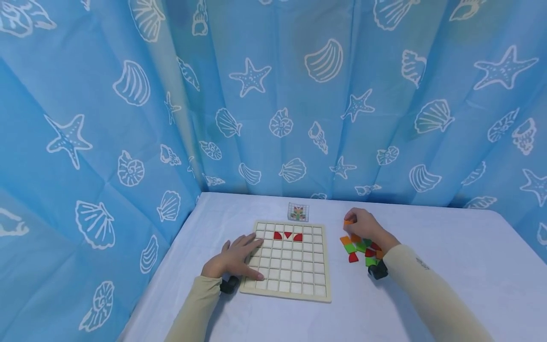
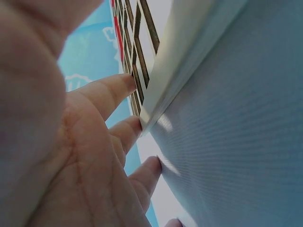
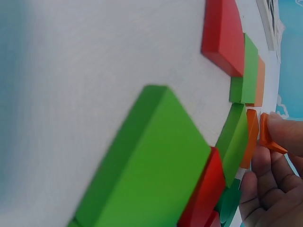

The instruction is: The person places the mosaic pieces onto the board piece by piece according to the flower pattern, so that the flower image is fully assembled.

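Note:
A pale wooden grid board [image 1: 285, 297] lies on the table, with three red tiles [image 1: 297, 237] set in one row near its far edge. My left hand [image 1: 234, 259] rests with spread fingers over the board's left edge; in the left wrist view, fingertips [image 2: 127, 83] touch the grid and its rim. To the right of the board, my right hand [image 1: 364, 225] pinches a small orange tile [image 3: 264, 130] between thumb and fingers. Just below that hand lies a loose pile of tiles, among them a green tile [image 3: 156, 165] and a red tile [image 3: 227, 35].
A small printed card [image 1: 297, 212] with a coloured pattern on a grid lies beyond the board's far edge. White cloth [image 1: 448, 256] covers the table. A blue curtain [image 1: 273, 104] with white shells and starfish hangs behind and along the left side.

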{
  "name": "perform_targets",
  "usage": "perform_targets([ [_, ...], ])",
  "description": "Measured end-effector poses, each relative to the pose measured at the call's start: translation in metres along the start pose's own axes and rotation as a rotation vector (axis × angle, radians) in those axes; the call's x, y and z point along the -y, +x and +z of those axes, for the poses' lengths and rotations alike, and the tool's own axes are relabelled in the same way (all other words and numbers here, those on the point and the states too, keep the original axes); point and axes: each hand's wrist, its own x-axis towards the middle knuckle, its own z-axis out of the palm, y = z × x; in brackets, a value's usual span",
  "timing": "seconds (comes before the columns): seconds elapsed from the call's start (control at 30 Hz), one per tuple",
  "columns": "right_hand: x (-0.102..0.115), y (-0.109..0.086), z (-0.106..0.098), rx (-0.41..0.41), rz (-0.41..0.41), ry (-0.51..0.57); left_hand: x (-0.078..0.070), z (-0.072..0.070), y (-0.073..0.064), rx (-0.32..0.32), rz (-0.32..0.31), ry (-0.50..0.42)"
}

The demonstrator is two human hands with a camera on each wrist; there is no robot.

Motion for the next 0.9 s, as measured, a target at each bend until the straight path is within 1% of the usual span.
perform_targets([
  [0.1, -0.001, -0.004, 0.000, -0.021, 0.003, 0.013, 0.000, 0.002, 0.001, 0.006, 0.003, -0.001],
  [0.2, 0.002, -0.006, 0.000, -0.069, -0.002, 0.031, -0.001, 0.003, 0.000, 0.010, 0.000, 0.003],
  [0.3, 0.011, -0.006, 0.000, -0.138, -0.022, 0.056, -0.002, 0.002, -0.001, 0.005, -0.006, 0.004],
  [0.37, 0.020, -0.006, 0.002, -0.177, -0.051, 0.067, -0.002, 0.001, -0.002, -0.001, -0.001, 0.006],
  [0.43, 0.030, -0.005, 0.005, -0.198, -0.093, 0.078, -0.002, 0.000, -0.002, -0.007, 0.009, 0.008],
  [0.5, 0.042, -0.004, 0.010, -0.186, -0.134, 0.095, -0.002, -0.002, -0.002, -0.009, 0.016, 0.006],
  [0.57, 0.054, -0.004, 0.016, -0.159, -0.172, 0.111, -0.002, -0.002, -0.003, -0.006, 0.011, 0.004],
  [0.73, 0.085, -0.005, 0.037, -0.098, -0.262, 0.140, -0.002, -0.001, -0.003, -0.008, 0.002, 0.002],
  [0.9, 0.105, -0.009, 0.061, -0.045, -0.325, 0.177, -0.002, 0.000, -0.002, -0.005, 0.012, -0.004],
])
